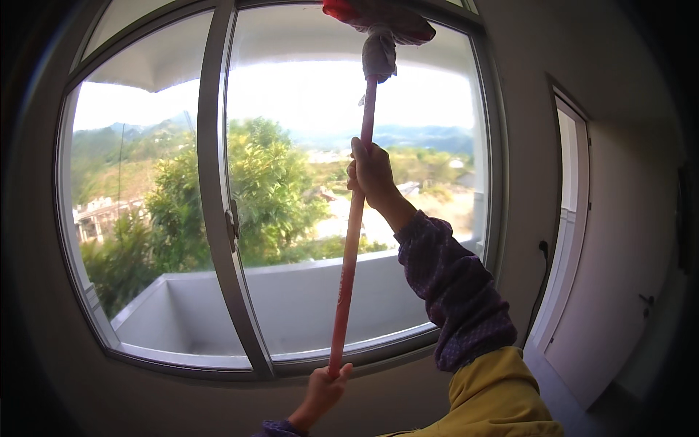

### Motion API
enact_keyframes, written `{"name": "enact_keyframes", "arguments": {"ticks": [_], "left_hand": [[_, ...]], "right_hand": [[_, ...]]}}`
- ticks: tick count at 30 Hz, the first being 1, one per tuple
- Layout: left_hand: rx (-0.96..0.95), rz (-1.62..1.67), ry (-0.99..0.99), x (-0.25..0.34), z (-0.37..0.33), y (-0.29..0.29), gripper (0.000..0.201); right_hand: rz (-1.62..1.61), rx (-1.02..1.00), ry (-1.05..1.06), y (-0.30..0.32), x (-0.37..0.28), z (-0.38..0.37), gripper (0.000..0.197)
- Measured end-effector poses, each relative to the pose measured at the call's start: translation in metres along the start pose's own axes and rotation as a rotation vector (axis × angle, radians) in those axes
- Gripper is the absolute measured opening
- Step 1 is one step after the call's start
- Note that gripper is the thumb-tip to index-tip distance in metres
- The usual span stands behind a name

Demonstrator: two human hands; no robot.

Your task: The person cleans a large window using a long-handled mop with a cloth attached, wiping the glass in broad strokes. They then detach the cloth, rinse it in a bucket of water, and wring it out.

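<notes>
A long red pole [348,273] slants upward in front of the window. My right hand [373,173] is wrapped round its upper part, the arm stretched up in a purple patterned sleeve. Low down, my left hand [324,390] closes round the pole's bottom end. At the top the pole carries a wide head wrapped in red and dark cloth [382,20], with a greyish wrapping [378,54] bunched below it. The head lies across the upper part of the right window pane [429,95]; whether it touches the glass I cannot tell.
A grey frame post [218,182] with a latch [232,226] divides the window. Outside are a pale balcony wall [298,298], a leafy tree [269,193] and hills. To the right, a black cable [540,291] hangs beside an open doorway and a pale door [619,255].
</notes>
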State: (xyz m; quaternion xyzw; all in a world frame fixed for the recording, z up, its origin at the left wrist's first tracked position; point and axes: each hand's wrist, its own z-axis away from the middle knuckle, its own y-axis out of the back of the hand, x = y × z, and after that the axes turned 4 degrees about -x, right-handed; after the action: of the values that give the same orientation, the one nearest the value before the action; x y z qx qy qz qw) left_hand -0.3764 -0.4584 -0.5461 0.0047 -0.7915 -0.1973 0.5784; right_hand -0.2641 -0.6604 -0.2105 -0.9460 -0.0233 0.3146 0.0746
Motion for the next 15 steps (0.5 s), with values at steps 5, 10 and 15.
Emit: {"name": "enact_keyframes", "arguments": {"ticks": [5,10,15], "left_hand": [[-0.076,-0.137,-0.091,0.021,-0.028,-0.018,0.045],[-0.212,-0.197,0.008,0.064,-0.056,-0.031,0.050],[-0.295,-0.197,0.156,0.086,-0.061,-0.006,0.052]], "right_hand": [[0.029,0.062,-0.001,0.055,-0.016,-0.014,0.035],[0.042,0.215,0.033,0.123,-0.024,-0.036,0.034],[0.106,0.369,0.040,0.132,-0.027,-0.041,0.035]]}}
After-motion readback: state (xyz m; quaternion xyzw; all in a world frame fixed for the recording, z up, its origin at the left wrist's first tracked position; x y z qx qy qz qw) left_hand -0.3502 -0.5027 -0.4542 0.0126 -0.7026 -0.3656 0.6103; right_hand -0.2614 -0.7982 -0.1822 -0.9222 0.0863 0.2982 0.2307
